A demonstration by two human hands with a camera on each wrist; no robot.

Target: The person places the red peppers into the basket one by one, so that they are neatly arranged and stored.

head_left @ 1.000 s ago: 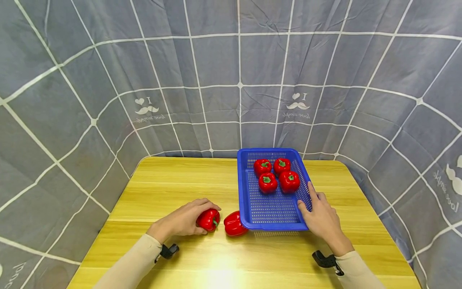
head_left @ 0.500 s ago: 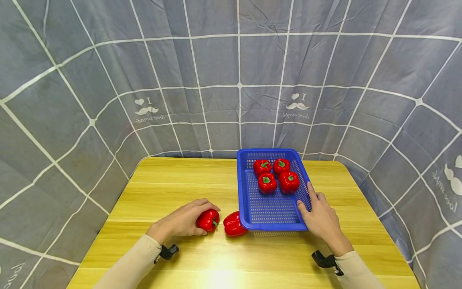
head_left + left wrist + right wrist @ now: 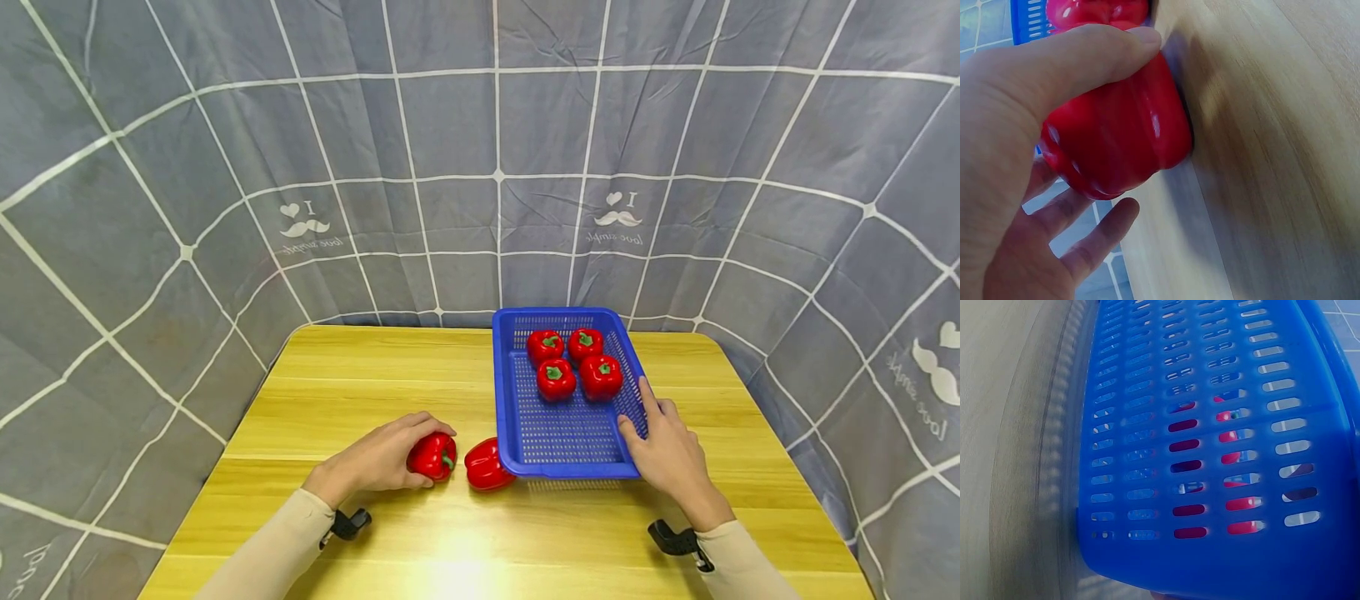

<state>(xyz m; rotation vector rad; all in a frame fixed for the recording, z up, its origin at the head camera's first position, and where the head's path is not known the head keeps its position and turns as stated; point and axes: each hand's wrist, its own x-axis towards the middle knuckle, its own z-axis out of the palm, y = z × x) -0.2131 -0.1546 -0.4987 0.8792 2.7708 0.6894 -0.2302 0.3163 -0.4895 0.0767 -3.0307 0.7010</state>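
Note:
My left hand (image 3: 378, 457) grips a red bell pepper (image 3: 433, 455) on the table, its green stem turned to the right. In the left wrist view the thumb lies across this pepper (image 3: 1129, 125), with other fingers on the far side. A second red bell pepper (image 3: 486, 467) lies on its side between the left hand and the blue basket (image 3: 573, 468). My right hand (image 3: 667, 450) holds the basket's right side, thumb inside the rim and fingers outside. Several red bell peppers (image 3: 556, 380) stand stem up at the basket's far end. Slotted basket wall (image 3: 1210, 569) fills most of the right wrist view.
The wooden table (image 3: 360, 375) has rounded far corners. A grey curtain (image 3: 450, 217) with white grid lines hangs behind it and at both sides. Black straps (image 3: 351, 523) sit on both wrists, over beige sleeves.

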